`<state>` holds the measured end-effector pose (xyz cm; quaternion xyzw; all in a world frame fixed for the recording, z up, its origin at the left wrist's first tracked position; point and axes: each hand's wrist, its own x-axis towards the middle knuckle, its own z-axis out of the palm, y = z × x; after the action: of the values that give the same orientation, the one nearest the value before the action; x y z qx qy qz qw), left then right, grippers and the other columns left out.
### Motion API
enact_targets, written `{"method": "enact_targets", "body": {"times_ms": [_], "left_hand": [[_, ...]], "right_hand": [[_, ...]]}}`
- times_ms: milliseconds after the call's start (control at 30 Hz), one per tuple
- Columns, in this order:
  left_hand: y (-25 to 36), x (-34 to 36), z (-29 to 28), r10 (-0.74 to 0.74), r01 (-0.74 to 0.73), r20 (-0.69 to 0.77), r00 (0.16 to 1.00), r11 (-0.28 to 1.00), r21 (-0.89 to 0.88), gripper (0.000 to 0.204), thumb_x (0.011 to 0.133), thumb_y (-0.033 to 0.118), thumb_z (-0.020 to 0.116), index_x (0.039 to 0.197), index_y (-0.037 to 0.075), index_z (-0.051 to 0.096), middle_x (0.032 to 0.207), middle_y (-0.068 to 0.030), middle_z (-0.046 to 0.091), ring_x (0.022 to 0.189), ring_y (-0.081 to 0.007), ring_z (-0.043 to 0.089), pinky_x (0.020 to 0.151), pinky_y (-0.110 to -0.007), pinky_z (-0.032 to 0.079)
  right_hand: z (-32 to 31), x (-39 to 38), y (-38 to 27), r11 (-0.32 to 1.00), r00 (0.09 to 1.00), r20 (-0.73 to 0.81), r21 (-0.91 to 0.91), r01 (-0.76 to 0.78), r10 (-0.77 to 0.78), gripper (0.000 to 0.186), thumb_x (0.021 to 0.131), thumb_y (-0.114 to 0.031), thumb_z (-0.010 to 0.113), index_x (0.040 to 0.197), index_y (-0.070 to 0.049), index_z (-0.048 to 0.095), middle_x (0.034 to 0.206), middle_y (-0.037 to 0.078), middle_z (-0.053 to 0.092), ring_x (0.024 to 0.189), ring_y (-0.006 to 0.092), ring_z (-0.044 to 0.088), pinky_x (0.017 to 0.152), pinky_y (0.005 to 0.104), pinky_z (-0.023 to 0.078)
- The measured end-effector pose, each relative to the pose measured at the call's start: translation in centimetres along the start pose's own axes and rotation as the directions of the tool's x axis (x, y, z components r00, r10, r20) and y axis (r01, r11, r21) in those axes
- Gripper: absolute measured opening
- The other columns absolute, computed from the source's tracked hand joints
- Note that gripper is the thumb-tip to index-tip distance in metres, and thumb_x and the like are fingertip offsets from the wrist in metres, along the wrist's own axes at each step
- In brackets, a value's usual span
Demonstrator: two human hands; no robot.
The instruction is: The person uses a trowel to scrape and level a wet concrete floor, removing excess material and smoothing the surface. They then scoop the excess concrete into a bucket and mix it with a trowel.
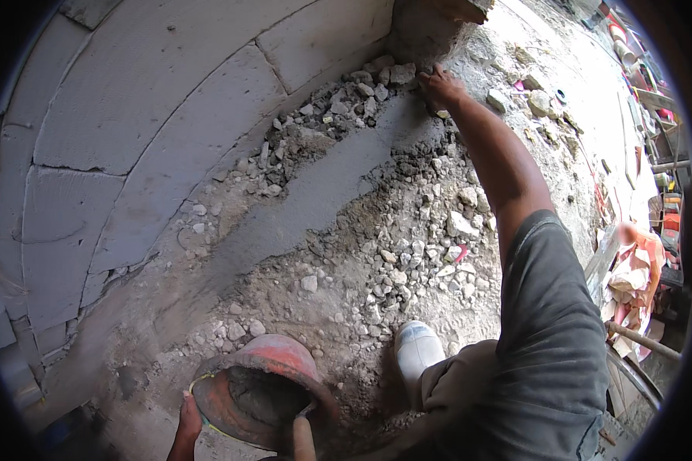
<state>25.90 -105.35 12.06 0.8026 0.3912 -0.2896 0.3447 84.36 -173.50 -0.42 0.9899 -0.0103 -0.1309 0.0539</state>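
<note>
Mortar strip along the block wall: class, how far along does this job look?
Done: a grey mortar strip already lies beside the block wall. In hand: the right hand reaches the rubble at its far end, while the left hand holds the mortar-filled red bucket. Left: loose rubble remains uncovered.

A grey block wall (154,115) meets a dusty, rubble-strewn ground (377,253) in bright daylight, with clutter (638,269) at right.

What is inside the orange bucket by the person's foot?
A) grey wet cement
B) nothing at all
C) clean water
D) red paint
A: the orange bucket holds a grey, wet-looking cement mix, the same grey as the strip of cement spread along the block wall.
</note>
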Motion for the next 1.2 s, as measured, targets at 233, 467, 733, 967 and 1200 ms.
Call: {"method": "enact_targets", "body": {"times_ms": [233, 467, 733, 967, 1200], "left_hand": [[1.9, -0.8, 0.8, 0.008, -0.007, 0.001, 1.000, 0.996, -0.085, 0.070, 0.101, 0.048, 0.017, 0.129, -0.010, 0.043, 0.127, -0.0195, 0.052, 0.119, -0.0274, 0.048, 0.104, -0.034, 0.034], [0.7, -0.4, 1.0, 0.050, -0.050, -0.073, 0.996, 0.999, 0.001, 0.071, 0.101, 0.050, 0.016, 0.128, -0.008, 0.046, 0.125, -0.0193, 0.053, 0.116, -0.0266, 0.049, 0.102, -0.035, 0.036], [1.6, -0.6, 1.6, 0.013, -0.012, -0.107, 0.994, 1.000, 0.010, 0.076, 0.099, 0.055, 0.015, 0.127, -0.008, 0.046, 0.122, -0.0187, 0.056, 0.113, -0.0281, 0.052, 0.100, -0.036, 0.038], [2.4, -0.6, 2.3, 0.018, -0.030, -0.120, 0.993, 0.994, -0.104, 0.075, 0.099, 0.054, 0.015, 0.128, -0.008, 0.046, 0.122, -0.0184, 0.055, 0.113, -0.0267, 0.052, 0.100, -0.035, 0.038], [1.3, -1.5, 1.3, -0.027, 0.017, -0.044, 0.999, 0.979, -0.202, 0.071, 0.100, 0.052, 0.017, 0.135, -0.006, 0.038, 0.131, -0.0167, 0.048, 0.121, -0.0256, 0.046, 0.104, -0.034, 0.033]], "right_hand": [[-0.4, 0.4, 0.8, 1.000, 0.991, -0.134, -0.004, 0.021, -0.022, 0.035, 0.092, -0.029, 0.048, 0.127, -0.025, 0.051, 0.128, 0.010, 0.042, 0.120, 0.0277, 0.047, 0.089, 0.0431, 0.049], [1.1, -1.7, 0.7, 0.999, 0.977, -0.208, 0.013, 0.053, -0.049, 0.036, 0.090, -0.026, 0.050, 0.126, -0.026, 0.052, 0.128, 0.009, 0.040, 0.119, 0.0279, 0.046, 0.088, 0.0448, 0.046], [1.2, -0.8, 0.4, 0.992, 0.987, -0.139, 0.108, -0.061, 0.076, 0.038, 0.092, -0.029, 0.047, 0.127, -0.015, 0.047, 0.128, 0.012, 0.041, 0.122, 0.0302, 0.044, 0.093, 0.0474, 0.043], [0.7, -2.0, 3.3, 0.955, 0.960, -0.276, 0.296, 0.029, 0.057, 0.047, 0.089, -0.040, 0.054, 0.114, -0.002, 0.045, 0.114, 0.021, 0.050, 0.113, 0.0370, 0.049, 0.093, 0.0446, 0.044], [-6.4, -9.3, 9.2, 0.513, 0.956, -0.084, 0.855, -0.076, 0.280, 0.068, 0.071, -0.017, 0.082, 0.116, 0.001, 0.034, 0.111, 0.016, 0.053, 0.097, 0.0221, 0.057, 0.078, 0.0265, 0.052]]}}
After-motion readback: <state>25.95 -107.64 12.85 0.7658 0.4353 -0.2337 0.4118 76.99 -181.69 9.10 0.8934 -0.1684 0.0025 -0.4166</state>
